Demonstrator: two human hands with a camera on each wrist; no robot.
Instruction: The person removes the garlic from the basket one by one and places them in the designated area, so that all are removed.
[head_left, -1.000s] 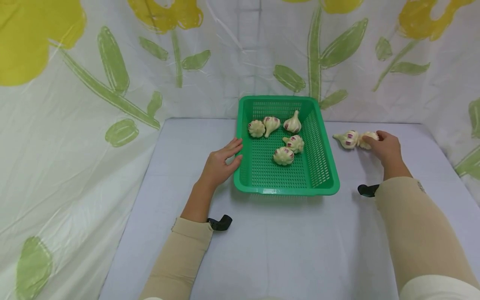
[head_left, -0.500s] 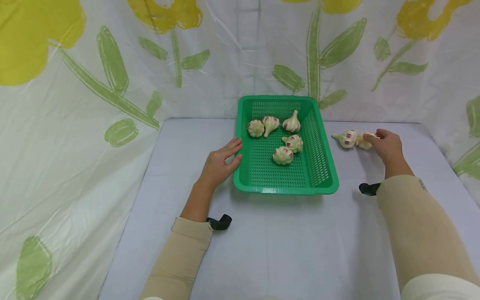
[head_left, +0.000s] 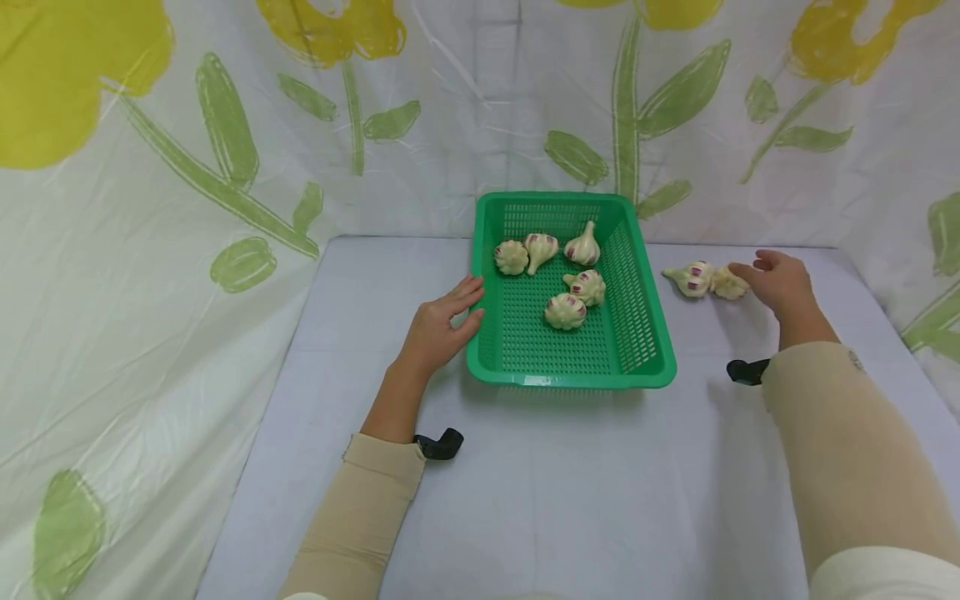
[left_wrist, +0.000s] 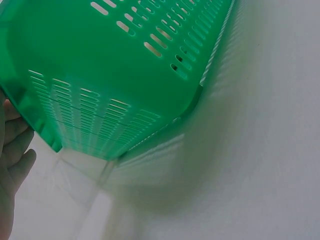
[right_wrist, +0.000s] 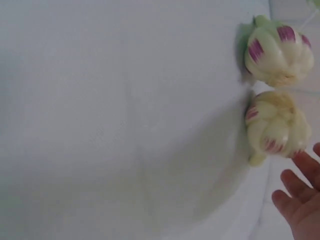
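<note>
A green perforated basket [head_left: 562, 381] stands on the table with several garlic bulbs inside, one of them a bulb [head_left: 566, 311] near its middle. My left hand [head_left: 438, 331] rests its extended fingers against the basket's left rim; in the left wrist view the hand [left_wrist: 15, 155] lies along the rim. Right of the basket, two garlic bulbs lie side by side: the left bulb [head_left: 691, 278] and the right bulb [head_left: 729, 283]. My right hand [head_left: 780, 286] is just right of them, fingers relaxed, holding nothing. In the right wrist view, its fingers [right_wrist: 306, 167] are close beside the nearer bulb [right_wrist: 277, 125].
A white cloth covers the table [head_left: 540, 492]. Behind and to the left hangs a pale curtain [head_left: 420, 192] with yellow flowers and green leaves. A black wrist device [head_left: 440, 445] sits at the left wrist, another [head_left: 747, 372] at the right.
My right hand has let go of the right bulb outside the basket and moved slightly to the right. That bulb sits slightly further left. My left hand has stayed at the rim.
</note>
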